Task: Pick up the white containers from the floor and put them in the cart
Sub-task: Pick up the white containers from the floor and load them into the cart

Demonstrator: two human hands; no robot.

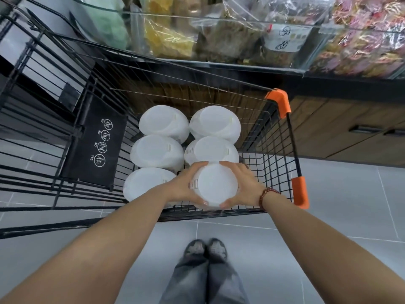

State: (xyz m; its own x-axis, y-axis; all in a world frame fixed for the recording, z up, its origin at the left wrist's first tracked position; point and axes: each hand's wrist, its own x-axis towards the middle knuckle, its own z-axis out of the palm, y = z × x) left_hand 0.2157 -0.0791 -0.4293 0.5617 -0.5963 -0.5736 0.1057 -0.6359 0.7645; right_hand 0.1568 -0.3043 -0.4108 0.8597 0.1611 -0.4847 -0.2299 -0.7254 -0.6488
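**White container (215, 186) held inside the cart (274, 167)**

Seen from above, the left hand (186, 185) and right hand (243, 185) clasp the container from either side, fingers curled round it. It is at the cart's near right corner, though it is unclear whether it touches the bottom. Five more white containers (156, 151) stand in the cart: two beyond it along the right side, three along the left. A beaded bracelet (268, 193) circles the right wrist. A shelf (219, 40) of bagged goods stands past the cart's far edge.
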